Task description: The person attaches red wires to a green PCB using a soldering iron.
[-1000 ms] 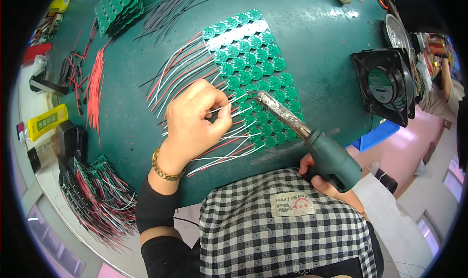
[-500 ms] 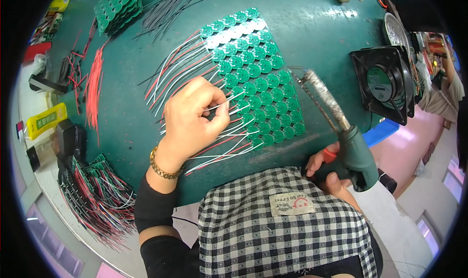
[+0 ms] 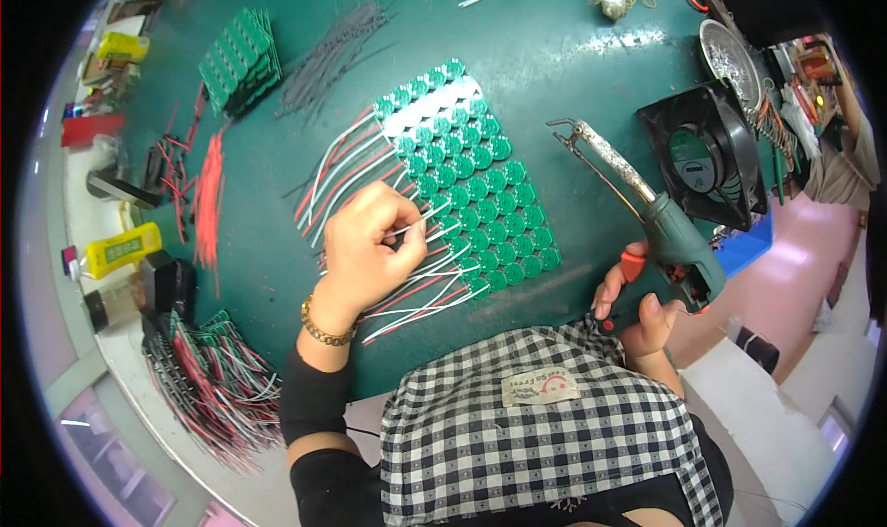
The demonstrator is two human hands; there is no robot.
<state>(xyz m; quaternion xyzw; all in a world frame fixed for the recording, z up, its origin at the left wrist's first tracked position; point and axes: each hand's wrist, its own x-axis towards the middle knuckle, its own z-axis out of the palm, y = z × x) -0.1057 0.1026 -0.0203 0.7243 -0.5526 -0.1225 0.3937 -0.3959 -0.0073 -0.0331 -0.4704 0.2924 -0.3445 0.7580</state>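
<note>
My left hand (image 3: 371, 239) is closed in a pinch, thumb against forefinger, on a thin white wire (image 3: 434, 210) whose end lies at the left edge of a green circuit board panel (image 3: 499, 215). The panel is made of rows of small round boards. Red, black and white wires (image 3: 344, 165) fan out leftward from that edge, some passing under my hand. My right hand (image 3: 639, 316) grips a green soldering gun (image 3: 684, 245) with a red trigger; its metal tip points up and left, apart from the panel's right side.
A black fan (image 3: 707, 157) stands at right, near a round metal dish (image 3: 730, 60). Stacked green panels (image 3: 240, 60), dark wires (image 3: 337, 56) and red wires (image 3: 209, 204) lie at the far left. A bundle of wired boards (image 3: 212, 388) hangs at the near-left table edge.
The whole view has shifted slightly. The soldering gun's tip is now farther from the panel's right edge. My left hand keeps its pinch at the panel's left edge.
</note>
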